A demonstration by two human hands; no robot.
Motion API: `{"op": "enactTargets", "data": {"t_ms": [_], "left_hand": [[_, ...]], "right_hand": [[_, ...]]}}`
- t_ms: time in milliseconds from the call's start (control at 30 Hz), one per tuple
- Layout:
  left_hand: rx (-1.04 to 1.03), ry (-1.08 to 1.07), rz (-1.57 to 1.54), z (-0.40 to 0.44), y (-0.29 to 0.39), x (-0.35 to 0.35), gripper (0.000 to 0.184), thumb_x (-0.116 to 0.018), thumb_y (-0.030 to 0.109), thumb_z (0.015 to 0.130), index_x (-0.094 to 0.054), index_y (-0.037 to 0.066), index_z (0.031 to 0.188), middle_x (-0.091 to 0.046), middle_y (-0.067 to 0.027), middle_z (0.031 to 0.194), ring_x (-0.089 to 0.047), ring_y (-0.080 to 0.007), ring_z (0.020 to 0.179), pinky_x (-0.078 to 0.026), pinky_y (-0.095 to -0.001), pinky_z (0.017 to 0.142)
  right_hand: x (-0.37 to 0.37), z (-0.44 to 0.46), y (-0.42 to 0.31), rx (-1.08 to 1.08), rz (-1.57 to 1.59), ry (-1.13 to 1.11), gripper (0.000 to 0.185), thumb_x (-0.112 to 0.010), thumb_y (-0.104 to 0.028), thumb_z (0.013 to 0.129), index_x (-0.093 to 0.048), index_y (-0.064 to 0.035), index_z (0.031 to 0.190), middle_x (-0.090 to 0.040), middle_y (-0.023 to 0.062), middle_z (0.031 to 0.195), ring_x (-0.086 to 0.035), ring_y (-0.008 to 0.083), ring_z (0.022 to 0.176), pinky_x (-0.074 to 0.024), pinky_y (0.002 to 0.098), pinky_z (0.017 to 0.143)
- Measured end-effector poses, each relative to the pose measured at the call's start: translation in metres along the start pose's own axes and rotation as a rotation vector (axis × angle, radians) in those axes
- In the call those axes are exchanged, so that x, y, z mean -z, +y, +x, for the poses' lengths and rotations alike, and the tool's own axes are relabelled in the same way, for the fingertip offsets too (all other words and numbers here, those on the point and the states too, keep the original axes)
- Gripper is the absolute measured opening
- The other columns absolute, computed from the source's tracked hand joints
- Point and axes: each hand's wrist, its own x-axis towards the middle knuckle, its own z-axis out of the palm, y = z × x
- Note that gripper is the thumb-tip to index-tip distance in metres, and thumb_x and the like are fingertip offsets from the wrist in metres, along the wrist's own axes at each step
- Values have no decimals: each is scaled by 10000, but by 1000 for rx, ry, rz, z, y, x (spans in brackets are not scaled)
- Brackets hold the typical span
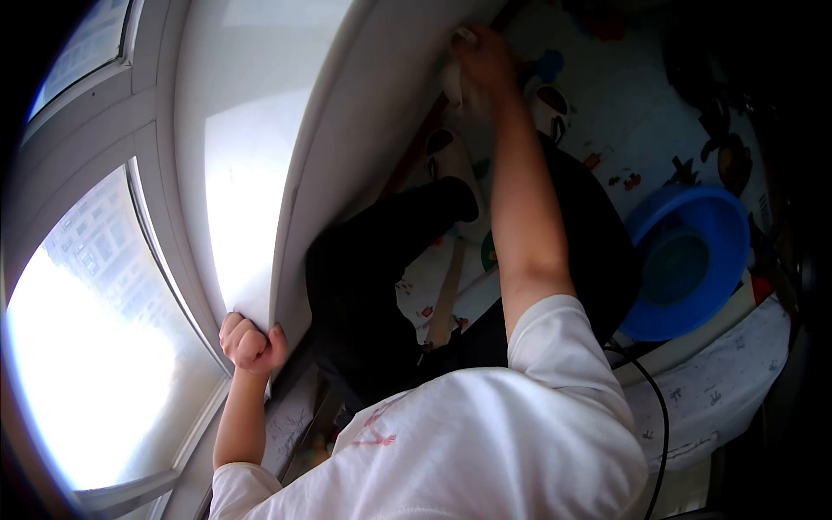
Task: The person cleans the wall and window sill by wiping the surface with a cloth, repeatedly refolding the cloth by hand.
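Note:
My left hand [251,344] is closed at the front edge of the white windowsill [247,165], its fingers curled on top and the thumb by the edge. Stretched far forward, my right hand [485,62] is closed around a white cloth [454,85], low against the white wall panel [368,113] under the sill. The cloth is partly hidden by the hand and blurred. Below that hand are my shoes [451,156], and my dark-trousered legs [373,269] are bent close to the panel.
A blue basin [728,251] with darker contents stands to my right, beside a patterned white cover [719,381]. A black cable [663,407] hangs near my right side. The floor [607,113] is pale with printed figures. A bright window [104,329] is on my left.

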Motion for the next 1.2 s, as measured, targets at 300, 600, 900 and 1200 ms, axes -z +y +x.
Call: {"op": "enactTargets", "data": {"t_ms": [300,600,900,1200], "left_hand": [[1,13,-3,1,0,-1,415,-604,-8,625,-228,126,509,-285,-20,450,-292,-191,399,-221,-291,410],[-8,33,4,1,2,1,403,-607,-20,604,-242,122,506,-280,-26,453,-284,-190,399,-211,-290,410],[-23,78,-8,-4,-1,0,407,-615,-21,589,-246,124,498,-280,-23,447,-285,-182,395,-205,-283,406],[-20,85,-12,-4,-1,0,416,-618,-21,583,-240,129,495,-275,-21,444,-284,-178,394,-204,-281,405]], "right_hand": [[-6,3,12,30,-43,63,440,-621,-316,767,-600,-23,1094,-635,184,1021,-609,318,960,-475,394,820],[-16,-50,-27,-57,229,-232,372,-607,-265,754,-629,-15,1029,-648,139,896,-615,227,821,-470,350,742],[-30,-50,-19,-98,271,-82,331,-611,-237,734,-642,-8,971,-651,137,878,-618,231,826,-467,349,726],[-31,-57,-22,45,221,-65,340,-600,-238,762,-629,4,999,-651,142,899,-622,234,833,-471,348,741]]}}
